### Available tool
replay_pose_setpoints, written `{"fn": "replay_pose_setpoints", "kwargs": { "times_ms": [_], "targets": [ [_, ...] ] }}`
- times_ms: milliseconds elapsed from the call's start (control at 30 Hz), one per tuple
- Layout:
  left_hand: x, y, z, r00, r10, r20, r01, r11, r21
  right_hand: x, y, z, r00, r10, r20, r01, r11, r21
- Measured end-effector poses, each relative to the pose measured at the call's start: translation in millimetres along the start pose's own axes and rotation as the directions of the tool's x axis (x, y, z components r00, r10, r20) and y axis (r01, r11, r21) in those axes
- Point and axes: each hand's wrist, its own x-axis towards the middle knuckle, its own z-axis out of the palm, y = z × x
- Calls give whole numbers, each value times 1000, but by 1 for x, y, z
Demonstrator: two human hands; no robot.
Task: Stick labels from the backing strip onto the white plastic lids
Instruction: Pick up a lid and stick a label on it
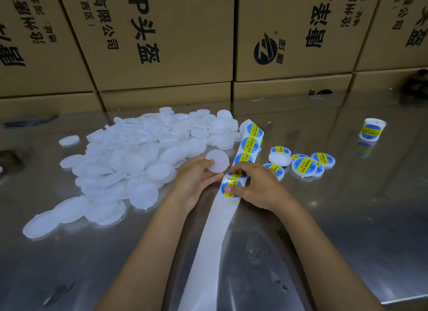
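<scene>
The left hand [196,174] is holding a white lid [217,160] in curled fingers, while the right hand [252,183], at its 3 o'clock, is pinching a label [231,187] on the backing strip [215,220].

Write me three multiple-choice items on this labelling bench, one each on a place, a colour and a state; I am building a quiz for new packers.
1. Where do the labelled lids lie?
A. Right of the backing strip
B. On the cartons
C. Left of the pile of blank lids

2. Which colours do the labels show?
A. Red and black
B. Blue and yellow
C. Green and white

3. What does the left hand hold?
A. Nothing
B. A label roll
C. A blank white lid

Key: 1 A, they sit beyond the right hand; 2 B, blue discs with yellow bands; 3 C, its fingers grip the lid's edge.
</scene>
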Motion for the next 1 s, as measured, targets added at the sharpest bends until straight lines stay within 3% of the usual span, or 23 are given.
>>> {"fn": "replay_pose_setpoints", "kwargs": {
  "times_ms": [167, 300, 600, 1000],
  "targets": [
    [2, -7, 7, 993, 105, -48, -95, 981, 169, 0, -1, -1, 999, 22, -31, -21, 999, 30],
    [2, -12, 13, 985, 171, 8, -165, 933, 321, 0, -1, -1, 998, 29, -56, -28, 999, 23],
    [2, -19, 14, 982, 181, 61, -191, 942, 278, 0, 0, -6, 986, 73, -149, -69, 997, 30],
    [2, -17, 15, 990, 139, 25, -140, 948, 284, 0, -11, -12, 974, -27, -224, 60, 988, 144]
  ]
}}
